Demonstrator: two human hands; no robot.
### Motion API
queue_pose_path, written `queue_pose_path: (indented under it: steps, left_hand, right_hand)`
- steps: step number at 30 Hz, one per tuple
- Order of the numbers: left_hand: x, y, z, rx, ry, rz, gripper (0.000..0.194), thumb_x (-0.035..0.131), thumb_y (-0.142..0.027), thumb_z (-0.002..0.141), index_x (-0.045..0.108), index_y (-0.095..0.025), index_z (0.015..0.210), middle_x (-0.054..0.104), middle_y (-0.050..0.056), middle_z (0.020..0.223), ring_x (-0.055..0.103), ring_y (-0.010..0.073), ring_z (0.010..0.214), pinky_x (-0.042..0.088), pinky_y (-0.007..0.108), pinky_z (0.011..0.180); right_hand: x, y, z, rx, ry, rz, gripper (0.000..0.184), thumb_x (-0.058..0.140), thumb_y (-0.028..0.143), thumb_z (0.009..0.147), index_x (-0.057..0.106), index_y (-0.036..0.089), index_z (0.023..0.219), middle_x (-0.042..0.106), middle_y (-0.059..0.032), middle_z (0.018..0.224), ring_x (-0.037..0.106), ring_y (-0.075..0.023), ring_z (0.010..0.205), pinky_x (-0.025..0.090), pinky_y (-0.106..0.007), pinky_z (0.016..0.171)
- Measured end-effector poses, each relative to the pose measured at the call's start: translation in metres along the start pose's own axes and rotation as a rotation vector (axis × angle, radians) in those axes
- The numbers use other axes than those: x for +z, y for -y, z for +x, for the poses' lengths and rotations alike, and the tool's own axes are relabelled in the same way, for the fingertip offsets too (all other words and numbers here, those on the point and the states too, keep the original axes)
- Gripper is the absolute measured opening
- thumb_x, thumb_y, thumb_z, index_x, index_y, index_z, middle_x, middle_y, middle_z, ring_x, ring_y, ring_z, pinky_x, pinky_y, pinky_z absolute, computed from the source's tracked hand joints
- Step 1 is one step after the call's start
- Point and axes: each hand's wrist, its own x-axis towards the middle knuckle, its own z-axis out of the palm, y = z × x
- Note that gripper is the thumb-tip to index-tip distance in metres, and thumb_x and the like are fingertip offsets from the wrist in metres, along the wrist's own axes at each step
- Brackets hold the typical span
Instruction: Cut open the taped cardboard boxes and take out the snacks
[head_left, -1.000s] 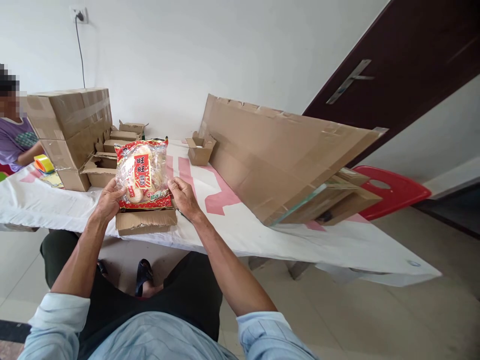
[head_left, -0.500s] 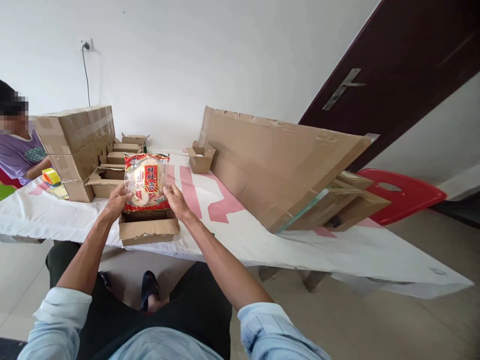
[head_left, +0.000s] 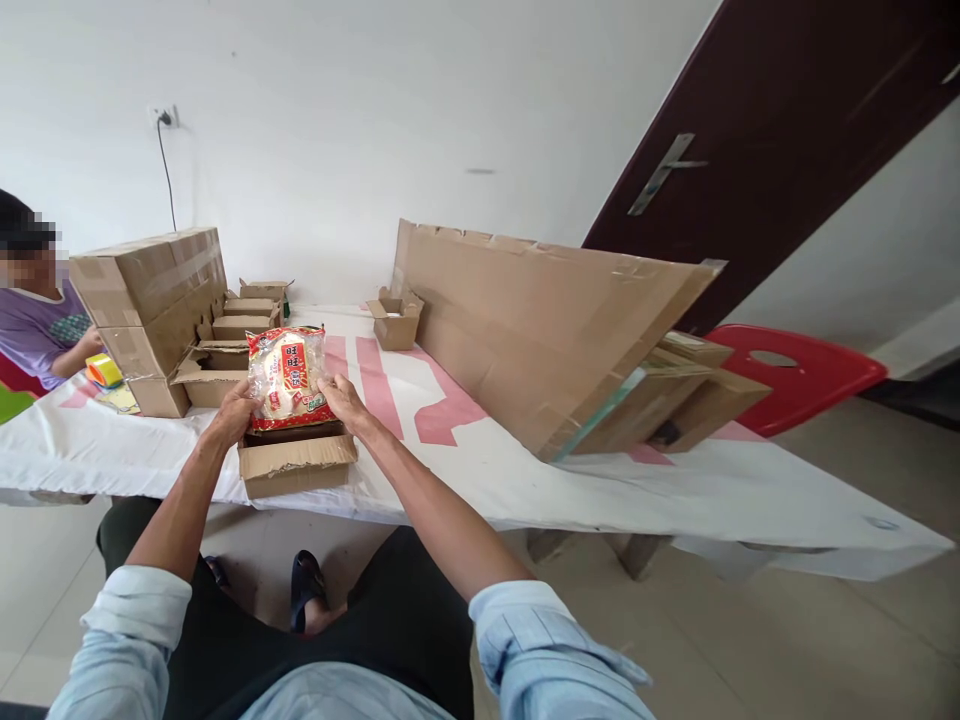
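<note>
A red and clear plastic bag of rice crackers (head_left: 287, 378) is held upright between both my hands. My left hand (head_left: 237, 411) grips its left edge, and my right hand (head_left: 342, 400) pinches its right edge. Just below the bag, an open cardboard box (head_left: 298, 468) stands at the front edge of the table, its front flap folded outward. The bag's lower edge hides part of the box opening; whether it reaches inside I cannot tell.
Several open cardboard boxes (head_left: 211, 378) line up beyond my left hand, beside stacked taped cartons (head_left: 154, 300). A tape roll (head_left: 103, 371) lies near a person in purple (head_left: 37, 325). A large cardboard sheet (head_left: 540, 330) leans right of a small open box (head_left: 397, 320). A red chair (head_left: 810, 370) stands at right.
The bag has come slightly lower and closer to the open box, with both hands still on it. The camera view has shifted a little. The person at left has moved a hand nearer the tape.
</note>
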Motion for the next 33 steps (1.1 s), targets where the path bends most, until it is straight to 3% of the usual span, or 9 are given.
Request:
queue_pose_path:
  steps: [5,11,17,20,25,29,33]
  left_hand:
    - [0.000,-0.005,0.002,0.094,-0.031,0.027,0.075,0.096,-0.018,0.059,0.078,-0.017,0.132,0.088,0.003,0.093,0.086,0.0260,0.079,0.072,0.034,0.069]
    - [0.002,-0.026,0.009,0.280,0.056,0.093,0.071,0.098,-0.027,0.065,0.078,-0.021,0.133,0.089,0.001,0.097,0.087,0.0247,0.087,0.073,0.035,0.080]
    - [0.008,-0.042,0.008,0.336,0.080,0.112,0.073,0.100,-0.031,0.069,0.078,-0.021,0.138,0.091,0.006,0.107,0.089,0.0292,0.098,0.075,0.039,0.085]
    - [0.014,-0.047,0.003,0.354,0.098,0.111,0.075,0.103,-0.034,0.071,0.079,-0.020,0.140,0.091,0.009,0.111,0.089,0.0329,0.107,0.076,0.042,0.091]
    - [0.023,-0.057,-0.003,0.399,0.124,0.090,0.069,0.112,-0.035,0.066,0.083,-0.020,0.127,0.092,0.007,0.108,0.090,0.0302,0.102,0.075,0.040,0.093]
    - [0.019,-0.067,-0.003,0.472,0.040,0.081,0.061,0.117,-0.037,0.056,0.083,-0.020,0.104,0.091,0.003,0.097,0.088,0.0271,0.092,0.075,0.038,0.088]
    - [-0.003,-0.085,-0.008,0.566,-0.160,0.116,0.057,0.115,-0.042,0.056,0.082,-0.023,0.098,0.092,0.002,0.105,0.088,0.0268,0.098,0.075,0.038,0.092]
  right_hand:
    - [0.001,0.006,0.002,-0.054,0.024,0.011,0.027,0.073,0.051,0.091,0.062,0.027,0.093,0.073,0.0004,0.094,0.069,-0.0241,0.098,0.057,-0.036,0.090]
    - [0.003,0.018,0.010,-0.184,0.068,0.078,0.030,0.073,0.056,0.093,0.063,0.029,0.101,0.072,-0.0006,0.097,0.067,-0.0271,0.106,0.059,-0.041,0.101]
    - [-0.001,0.027,0.014,-0.321,0.108,0.128,0.037,0.072,0.063,0.094,0.064,0.029,0.109,0.077,-0.0047,0.113,0.069,-0.0290,0.112,0.059,-0.045,0.106]
    - [-0.005,0.031,0.013,-0.361,0.110,0.113,0.043,0.073,0.069,0.093,0.063,0.030,0.110,0.075,-0.0046,0.112,0.069,-0.0292,0.112,0.060,-0.045,0.105]
    - [-0.004,0.040,0.006,-0.499,0.119,0.159,0.050,0.073,0.072,0.096,0.065,0.030,0.123,0.078,-0.0076,0.126,0.070,-0.0311,0.124,0.059,-0.049,0.116]
    - [-0.007,0.045,-0.003,-0.578,0.195,0.119,0.056,0.073,0.074,0.102,0.066,0.031,0.137,0.079,-0.0087,0.135,0.071,-0.0317,0.128,0.060,-0.049,0.118]
    - [-0.029,0.039,-0.009,-0.528,0.242,-0.249,0.052,0.090,0.057,0.096,0.076,0.029,0.137,0.078,-0.0118,0.146,0.069,-0.0375,0.138,0.054,-0.054,0.123]
